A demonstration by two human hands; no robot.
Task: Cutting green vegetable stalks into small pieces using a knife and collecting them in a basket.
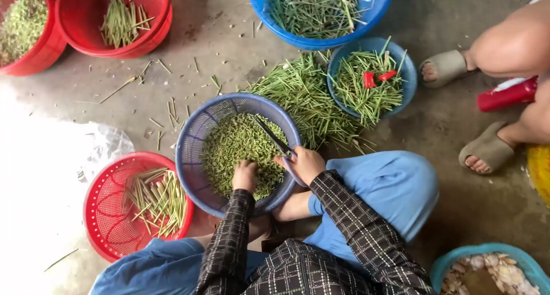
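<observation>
1. Two hands work over one blue-grey basket of chopped green stem pieces, which sits just ahead of the person's knees.
2. Right hand is closed around the handle of a dark knife; the blade's long axis runs up and to the left from the hand, lying over the chopped pieces.
3. Left hand is curled, fingers pressed down into the pieces near the basket's near edge; what it grips, if anything, is hidden.
4. Left hand lies nearer the heap's middle; the right sits at the rim.
5. Uncut green stems lie on the floor beyond the basket, closer to the right hand.
</observation>
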